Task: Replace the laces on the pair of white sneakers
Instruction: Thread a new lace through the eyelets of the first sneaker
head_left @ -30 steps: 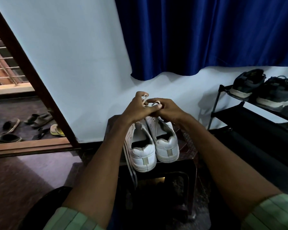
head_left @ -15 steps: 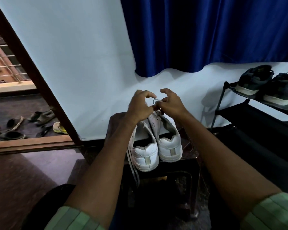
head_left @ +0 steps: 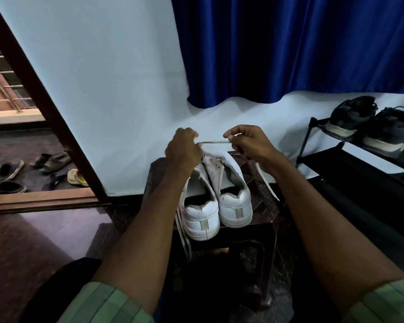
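Two white sneakers stand heel-towards-me on a dark stool [head_left: 264, 201]: the left sneaker [head_left: 200, 213] and the right sneaker [head_left: 233, 201]. Above their toes my left hand [head_left: 183, 151] and my right hand [head_left: 250, 142] each pinch one end of a white lace [head_left: 214, 142], stretched level between them. The lace's loose tail [head_left: 267, 180] hangs down from my right hand over the stool's right side. Other white laces [head_left: 182, 234] dangle off the stool's front edge beside the left sneaker. The sneakers' toes are hidden by my hands.
A black shoe rack [head_left: 350, 159] at the right holds a pair of dark sneakers [head_left: 371, 124]. A white wall and blue curtain [head_left: 289, 47] lie behind. An open doorway [head_left: 56, 127] at the left shows several sandals [head_left: 47, 169] outside.
My hands were together over the sneakers' toes. They have moved apart, pulling the lace taut between them, and the lace's tail now hangs at the right.
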### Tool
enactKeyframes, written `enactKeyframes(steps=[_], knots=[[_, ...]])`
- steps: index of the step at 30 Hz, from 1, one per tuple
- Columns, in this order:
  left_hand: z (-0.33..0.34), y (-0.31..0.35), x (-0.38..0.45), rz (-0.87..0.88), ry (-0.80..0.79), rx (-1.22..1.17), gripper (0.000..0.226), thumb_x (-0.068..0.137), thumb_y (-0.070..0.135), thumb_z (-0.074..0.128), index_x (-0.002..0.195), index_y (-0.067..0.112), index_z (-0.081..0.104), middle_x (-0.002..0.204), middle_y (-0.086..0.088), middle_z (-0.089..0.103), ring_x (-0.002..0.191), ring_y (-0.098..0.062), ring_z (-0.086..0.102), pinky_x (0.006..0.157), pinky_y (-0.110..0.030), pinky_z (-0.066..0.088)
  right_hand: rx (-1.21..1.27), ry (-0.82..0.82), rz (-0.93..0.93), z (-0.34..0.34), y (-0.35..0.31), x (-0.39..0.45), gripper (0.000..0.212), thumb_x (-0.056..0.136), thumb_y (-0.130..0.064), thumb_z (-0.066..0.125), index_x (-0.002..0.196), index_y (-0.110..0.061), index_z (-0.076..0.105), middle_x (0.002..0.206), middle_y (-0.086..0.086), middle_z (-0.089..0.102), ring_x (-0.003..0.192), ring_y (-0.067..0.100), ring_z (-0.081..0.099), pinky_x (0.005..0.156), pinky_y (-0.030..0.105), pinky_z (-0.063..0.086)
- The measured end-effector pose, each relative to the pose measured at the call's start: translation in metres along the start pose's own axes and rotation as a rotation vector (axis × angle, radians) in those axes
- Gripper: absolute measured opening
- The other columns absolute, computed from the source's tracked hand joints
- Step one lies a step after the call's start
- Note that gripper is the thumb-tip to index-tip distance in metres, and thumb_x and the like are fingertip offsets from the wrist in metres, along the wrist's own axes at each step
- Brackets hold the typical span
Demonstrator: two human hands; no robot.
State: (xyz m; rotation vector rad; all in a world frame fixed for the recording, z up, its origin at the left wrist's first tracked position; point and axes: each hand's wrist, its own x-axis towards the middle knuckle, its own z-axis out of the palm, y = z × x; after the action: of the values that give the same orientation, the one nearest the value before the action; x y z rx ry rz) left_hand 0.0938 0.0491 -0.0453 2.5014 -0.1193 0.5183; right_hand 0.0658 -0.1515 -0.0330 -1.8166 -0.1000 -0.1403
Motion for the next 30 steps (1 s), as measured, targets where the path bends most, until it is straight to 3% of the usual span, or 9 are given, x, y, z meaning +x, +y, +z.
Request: enactKeyframes(steps=[4,6,9,12,16,18,22,26,30], knots=[[-0.003,0.02,-0.004,0.331,-0.234,-0.302,0.025,0.093,0.027,0.077,0.118,0.021,0.077,0.1,0.008,0.076,0.087,0.01,0.063,0.081,-0.016,0.045,0.006,-0.088,0.01,0.006,0.001,-0.001,0.014,0.098,-0.008,0.058,0.112,-0.006,0.061,0.067,0.005,0.065,0.05,0.014,0.042,0.05,0.025,0.028],[0.0,0.021,-0.001,0.217,-0.141,-0.235,0.014,0.093,0.029,0.074,0.102,0.025,0.083,0.092,0.008,0.079,0.084,0.001,0.068,0.079,-0.026,0.052,0.031,-0.103,0.02,0.008,0.001,-0.001,0.011,0.099,-0.008,0.058,0.109,-0.009,0.059,0.068,0.006,0.067,0.05,0.015,0.041,0.051,0.027,0.026],[-0.002,0.007,0.001,-0.117,0.025,0.109,0.016,0.097,0.022,0.067,0.105,0.022,0.081,0.111,0.0,0.078,0.106,-0.024,0.072,0.083,-0.031,0.052,0.072,-0.088,0.01,0.005,0.002,0.0,0.007,0.101,-0.006,0.057,0.106,-0.011,0.058,0.068,0.004,0.068,0.049,0.015,0.042,0.049,0.025,0.03],[-0.005,0.009,0.003,0.037,-0.013,-0.086,0.013,0.099,0.025,0.068,0.107,0.023,0.078,0.113,0.007,0.077,0.107,-0.015,0.07,0.09,-0.029,0.053,0.075,-0.064,-0.025,0.005,0.003,0.001,0.007,0.101,-0.006,0.06,0.103,-0.011,0.056,0.069,0.004,0.069,0.049,0.014,0.044,0.045,0.023,0.033],[-0.005,0.025,-0.007,0.199,-0.32,-0.382,0.016,0.094,0.031,0.076,0.099,0.017,0.082,0.088,0.005,0.079,0.083,-0.008,0.074,0.079,-0.018,0.054,0.059,-0.107,-0.06,0.011,0.001,-0.001,0.01,0.098,0.002,0.061,0.1,-0.006,0.056,0.073,0.019,0.068,0.05,0.015,0.044,0.043,0.02,0.032],[-0.001,0.021,-0.001,0.092,-0.239,-0.291,0.016,0.091,0.034,0.078,0.091,0.019,0.084,0.088,0.002,0.08,0.084,-0.015,0.075,0.079,-0.03,0.057,0.036,-0.123,-0.062,0.01,0.001,-0.003,0.008,0.099,0.001,0.06,0.101,-0.005,0.055,0.072,0.018,0.069,0.049,0.016,0.043,0.043,0.023,0.031],[-0.012,0.003,0.005,-0.183,0.043,0.092,0.014,0.095,0.019,0.069,0.103,0.021,0.08,0.113,0.0,0.075,0.104,-0.023,0.071,0.071,-0.026,0.041,0.056,-0.113,-0.024,0.003,0.003,-0.002,0.008,0.1,-0.001,0.059,0.099,-0.008,0.056,0.071,0.01,0.069,0.061,0.023,0.042,0.05,0.028,0.032],[-0.011,0.009,0.0,0.111,0.009,-0.108,0.013,0.096,0.023,0.071,0.108,0.023,0.076,0.116,0.005,0.068,0.104,-0.015,0.067,0.078,-0.024,0.047,0.003,-0.088,-0.055,0.008,0.003,-0.001,0.013,0.1,0.001,0.058,0.108,-0.007,0.053,0.079,0.012,0.073,0.06,0.022,0.047,0.05,0.027,0.034],[0.001,0.022,-0.004,0.197,-0.22,-0.192,0.012,0.091,0.031,0.078,0.079,0.027,0.08,0.076,0.011,0.074,0.073,-0.006,0.068,0.07,-0.027,0.051,-0.053,-0.11,-0.073,0.014,-0.003,-0.007,0.016,0.097,0.007,0.06,0.107,-0.003,0.052,0.08,0.02,0.071,0.047,0.009,0.049,0.045,0.02,0.037]])
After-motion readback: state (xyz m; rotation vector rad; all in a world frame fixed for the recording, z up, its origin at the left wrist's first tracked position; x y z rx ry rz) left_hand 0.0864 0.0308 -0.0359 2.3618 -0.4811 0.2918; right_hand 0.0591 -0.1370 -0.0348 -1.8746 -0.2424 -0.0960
